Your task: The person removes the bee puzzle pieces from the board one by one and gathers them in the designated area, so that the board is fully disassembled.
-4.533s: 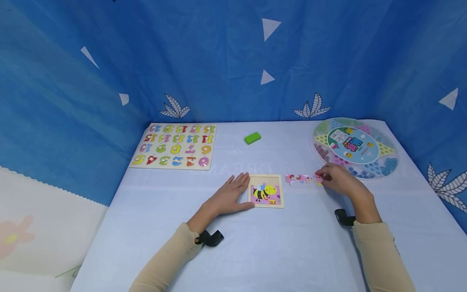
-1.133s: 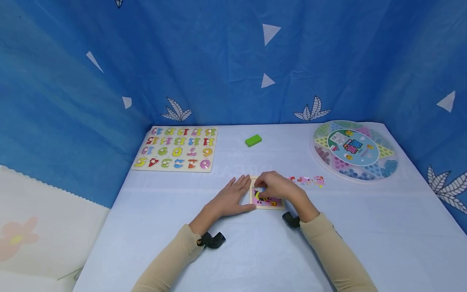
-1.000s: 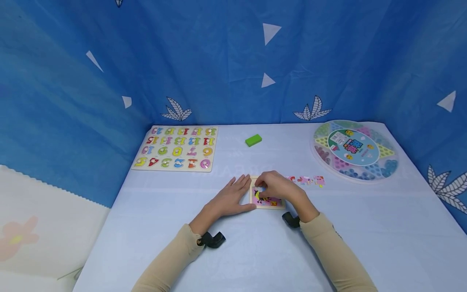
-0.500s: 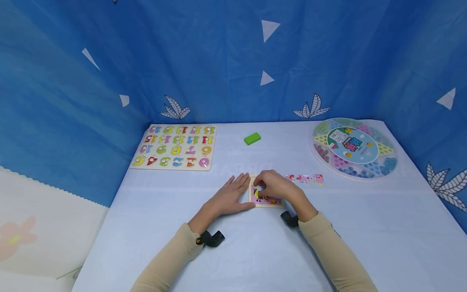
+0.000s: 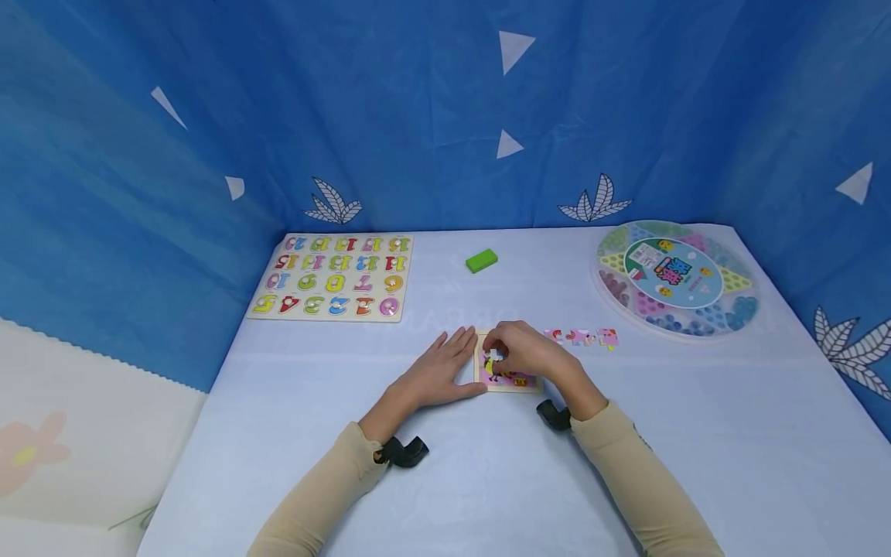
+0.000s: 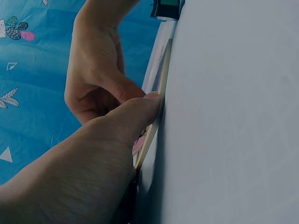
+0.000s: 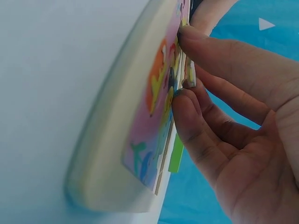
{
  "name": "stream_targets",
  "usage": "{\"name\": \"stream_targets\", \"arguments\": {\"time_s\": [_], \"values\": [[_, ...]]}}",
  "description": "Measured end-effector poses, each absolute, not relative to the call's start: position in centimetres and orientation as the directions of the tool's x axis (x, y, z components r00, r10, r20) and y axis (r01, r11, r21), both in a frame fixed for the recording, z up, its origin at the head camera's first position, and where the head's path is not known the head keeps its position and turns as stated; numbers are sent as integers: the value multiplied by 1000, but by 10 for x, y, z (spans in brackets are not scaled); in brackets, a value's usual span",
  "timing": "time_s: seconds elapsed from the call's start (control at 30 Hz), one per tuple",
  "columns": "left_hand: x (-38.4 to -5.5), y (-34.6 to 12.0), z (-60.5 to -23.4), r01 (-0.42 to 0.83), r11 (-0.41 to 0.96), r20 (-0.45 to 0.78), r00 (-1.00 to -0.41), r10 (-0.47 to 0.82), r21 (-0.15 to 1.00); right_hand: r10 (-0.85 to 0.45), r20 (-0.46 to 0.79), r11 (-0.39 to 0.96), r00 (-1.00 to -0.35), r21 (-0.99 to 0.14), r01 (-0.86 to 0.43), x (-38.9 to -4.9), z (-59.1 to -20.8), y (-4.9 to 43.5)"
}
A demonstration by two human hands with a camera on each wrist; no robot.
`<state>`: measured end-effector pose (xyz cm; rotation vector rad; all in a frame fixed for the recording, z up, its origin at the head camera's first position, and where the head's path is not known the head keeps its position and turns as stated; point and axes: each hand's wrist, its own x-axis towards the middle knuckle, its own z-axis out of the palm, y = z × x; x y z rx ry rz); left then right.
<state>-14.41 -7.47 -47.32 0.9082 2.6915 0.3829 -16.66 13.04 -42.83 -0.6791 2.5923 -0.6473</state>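
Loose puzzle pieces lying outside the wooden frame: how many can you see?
3, in a row right of the frame: the nearest piece, partly covered by the right hand, then the middle piece and the farthest piece. That hand could hide another.

Bench (image 5: 487,480): brightly, softly lit in head view.
Frame (image 7: 107,130), right wrist view: edge blurred toward 7 o'clock.
Frame, left wrist view: dimly lit, shadow cast at 6 o'clock.

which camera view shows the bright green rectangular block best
The head view: the bright green rectangular block lies fully uncovered there. The right wrist view shows only part of it, beyond the square pale-wood bee puzzle; in the left wrist view I can't make it out.
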Motion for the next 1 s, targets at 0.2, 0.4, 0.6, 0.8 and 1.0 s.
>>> {"name": "stream_targets", "arguments": {"time_s": [0.2,0.4,0.6,0.8,1.0], "values": [[-145,-75,-474,550,769,-175,-764,621,327,-544,-236,774,-805,-511,-373,-168,-430,131],[-145,-75,-474,550,771,-180,-764,619,321,-542,-241,779,-805,-504,-374,-169,-430,131],[-145,-75,-473,550,766,-171,-764,623,332,-543,-234,777,-807,-504,-376,-169,-430,130],[-145,-75,-474,547,771,-175,-766,618,326,-540,-239,780,-807,-503,-373,-168,-430,130],[-144,-74,-473,546,770,-179,-765,619,331,-538,-232,776,-811,-512,-368,-167,-430,130]]}}
